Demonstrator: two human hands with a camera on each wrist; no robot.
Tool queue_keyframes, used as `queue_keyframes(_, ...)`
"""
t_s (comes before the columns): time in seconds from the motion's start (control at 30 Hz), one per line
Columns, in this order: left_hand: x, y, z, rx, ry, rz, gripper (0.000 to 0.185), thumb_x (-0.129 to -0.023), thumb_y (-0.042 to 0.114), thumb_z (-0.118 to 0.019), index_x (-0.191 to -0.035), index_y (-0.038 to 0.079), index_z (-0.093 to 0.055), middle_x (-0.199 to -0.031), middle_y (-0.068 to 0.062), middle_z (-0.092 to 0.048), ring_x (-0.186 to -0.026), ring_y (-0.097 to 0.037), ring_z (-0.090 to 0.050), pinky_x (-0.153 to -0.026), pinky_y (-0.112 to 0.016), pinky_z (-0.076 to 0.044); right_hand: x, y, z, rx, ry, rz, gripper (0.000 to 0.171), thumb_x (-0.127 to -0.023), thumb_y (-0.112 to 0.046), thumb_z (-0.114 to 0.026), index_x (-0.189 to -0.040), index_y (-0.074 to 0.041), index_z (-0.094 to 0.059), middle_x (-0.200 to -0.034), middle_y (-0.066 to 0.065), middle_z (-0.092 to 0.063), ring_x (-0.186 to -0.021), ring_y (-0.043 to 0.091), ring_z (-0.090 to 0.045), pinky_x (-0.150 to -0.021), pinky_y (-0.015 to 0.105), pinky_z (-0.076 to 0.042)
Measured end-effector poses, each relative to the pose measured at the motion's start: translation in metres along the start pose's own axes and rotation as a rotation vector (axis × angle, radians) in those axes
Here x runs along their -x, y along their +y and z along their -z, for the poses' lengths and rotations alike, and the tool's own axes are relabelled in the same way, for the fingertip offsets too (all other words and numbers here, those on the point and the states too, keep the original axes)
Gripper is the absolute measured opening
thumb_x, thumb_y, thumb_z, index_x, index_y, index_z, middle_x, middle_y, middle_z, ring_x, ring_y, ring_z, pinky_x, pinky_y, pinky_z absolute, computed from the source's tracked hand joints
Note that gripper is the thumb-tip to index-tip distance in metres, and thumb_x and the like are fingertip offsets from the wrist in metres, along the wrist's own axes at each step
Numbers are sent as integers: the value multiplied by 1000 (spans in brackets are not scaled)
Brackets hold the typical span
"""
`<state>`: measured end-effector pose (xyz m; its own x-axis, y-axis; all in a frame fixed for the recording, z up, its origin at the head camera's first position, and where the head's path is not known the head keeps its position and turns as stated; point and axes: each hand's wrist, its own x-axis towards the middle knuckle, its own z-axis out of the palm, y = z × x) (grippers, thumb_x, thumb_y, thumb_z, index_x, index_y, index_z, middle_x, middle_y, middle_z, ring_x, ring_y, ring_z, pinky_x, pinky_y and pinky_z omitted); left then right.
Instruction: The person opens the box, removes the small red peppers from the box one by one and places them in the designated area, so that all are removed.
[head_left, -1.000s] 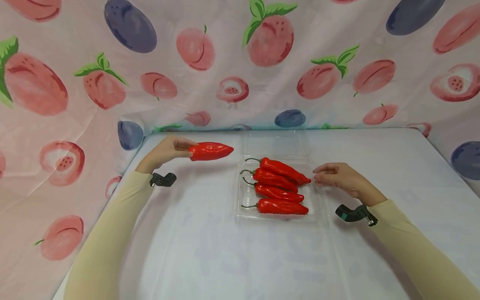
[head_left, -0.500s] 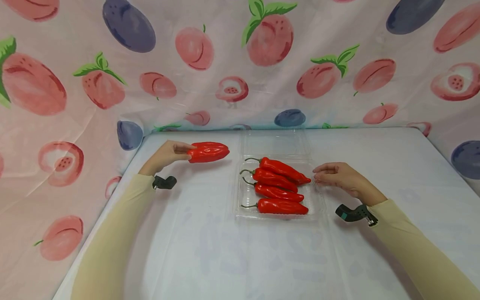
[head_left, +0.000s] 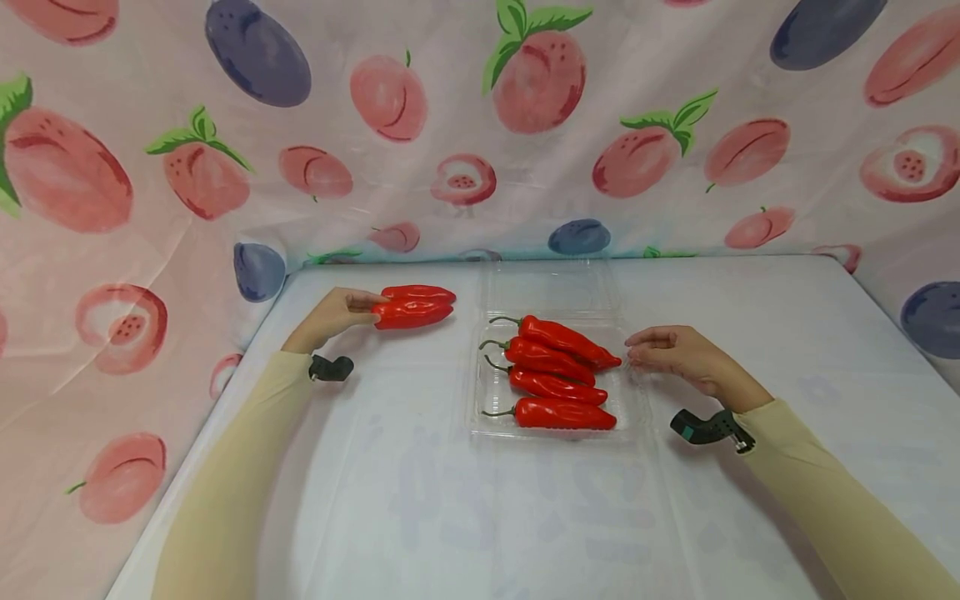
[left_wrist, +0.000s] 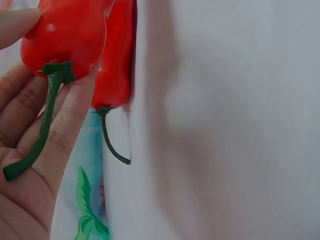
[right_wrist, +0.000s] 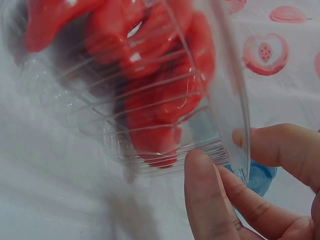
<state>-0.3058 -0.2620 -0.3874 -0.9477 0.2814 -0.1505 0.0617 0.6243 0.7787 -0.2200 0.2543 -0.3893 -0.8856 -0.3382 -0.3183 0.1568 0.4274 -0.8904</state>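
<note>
My left hand (head_left: 333, 319) pinches the stem end of a red pepper (head_left: 412, 315) between thumb and fingers. In the left wrist view its green stem (left_wrist: 42, 125) hangs over the palm. Just behind it, a second red pepper (head_left: 420, 292) lies on the table, stem (left_wrist: 114, 142) toward the left. A clear plastic container (head_left: 491, 427) holds several red peppers (head_left: 566, 412) lying side by side, stems to the left. At its right side my right hand (head_left: 682, 358) pinches the container's wall between thumb (right_wrist: 205, 190) and fingers, as the right wrist view shows.
The container's clear lid (head_left: 551, 283) lies folded back behind it, toward the cloth backdrop (head_left: 465, 100) printed with fruit. A white cover (head_left: 480, 517) lies over the table. Both wrists carry a black camera mount (head_left: 330, 367).
My left hand has lowered the pepper toward me and slightly left, so the second pepper behind it now shows. My right hand and the container have stayed put.
</note>
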Motion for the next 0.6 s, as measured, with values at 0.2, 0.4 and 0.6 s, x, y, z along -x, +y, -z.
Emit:
queue_keyframes(0.2,-2,-6,-3,-5,2,8,38,-88,11,-61,-125,1,-59,-132,-19,-56,-120,-30,-54,-100,-42,-46,0,0,0,-3,1,3,51,-93,-21,-57,-130,12,-42,-101,-2,-68,-86,1,-64,-85,23,-54)
queue_keyframes(0.4,-2,-4,-3,-18,-12,32,39,-89,11,-60,-126,-1,-57,-133,-21,-54,-121,-33,-53,-101,-44,-45,0,0,0,14,2,3,51,-93,-22,-57,-130,11,-43,-103,0,-68,-86,2,-64,-85,24,-54)
queue_keyframes(0.6,5,11,-3,-26,-55,57,40,-90,9,-58,-127,-6,-54,-134,-26,-51,-123,-39,-50,-103,-49,-42,0,0,0,25,7,0,52,-93,-22,-58,-130,11,-44,-103,1,-68,-86,2,-64,-87,28,-54)
